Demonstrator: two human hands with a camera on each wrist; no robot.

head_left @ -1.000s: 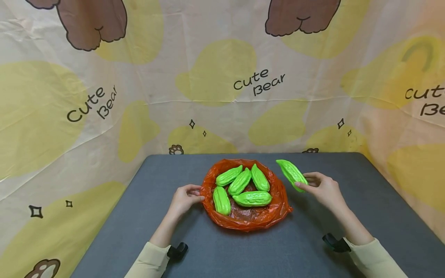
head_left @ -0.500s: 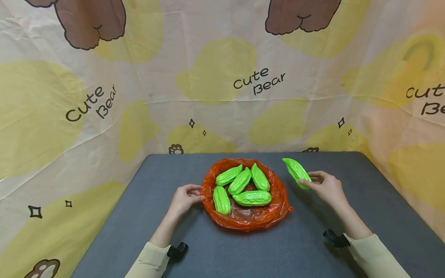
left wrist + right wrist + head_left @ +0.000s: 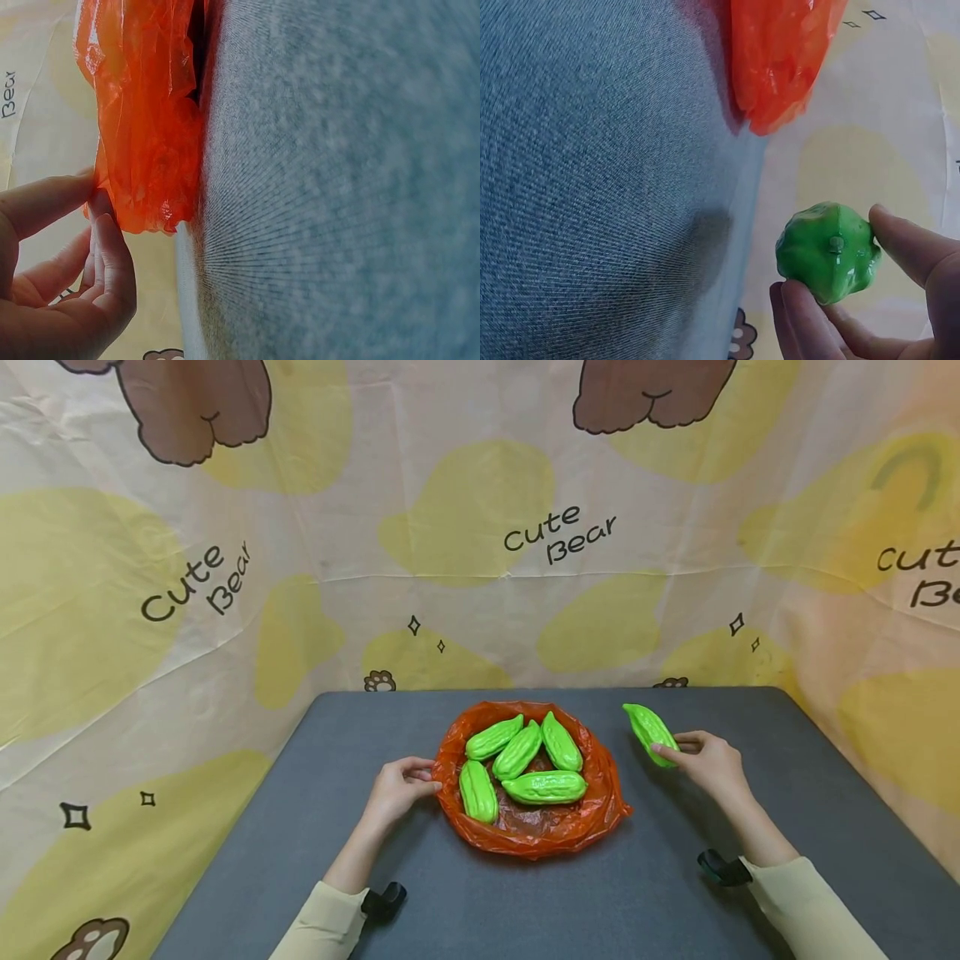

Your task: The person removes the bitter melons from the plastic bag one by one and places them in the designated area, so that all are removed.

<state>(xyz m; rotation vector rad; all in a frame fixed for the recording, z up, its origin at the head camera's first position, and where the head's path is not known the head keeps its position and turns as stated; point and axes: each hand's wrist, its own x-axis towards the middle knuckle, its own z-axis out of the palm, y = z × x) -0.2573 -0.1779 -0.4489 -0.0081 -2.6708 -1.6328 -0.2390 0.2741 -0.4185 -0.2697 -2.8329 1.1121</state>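
Observation:
An orange-red plastic bag [image 3: 525,842], its rim opened into a round shape, sits on the table with several bright green bitter melons [image 3: 544,788] inside. At the bag's left edge, my left hand [image 3: 399,789] pinches the rim between thumb and fingers; the left wrist view shows the thin plastic [image 3: 150,150] caught at the fingertips. To the right of the bag, my right hand [image 3: 712,764] holds another bitter melon [image 3: 647,733] by its near end, raised off the table and apart from the bag. Its rounded, ridged end [image 3: 831,251] faces the right wrist camera.
The grey cloth-covered table [image 3: 480,910] extends around the bag on every side. Behind it hangs a pale curtain [image 3: 465,543] with yellow patches and bear prints. Black wrist straps [image 3: 384,902] show at both sleeves.
My right hand has moved a little to the right with its bitter melon, farther from the bag. The left hand and the bag have stayed in place.

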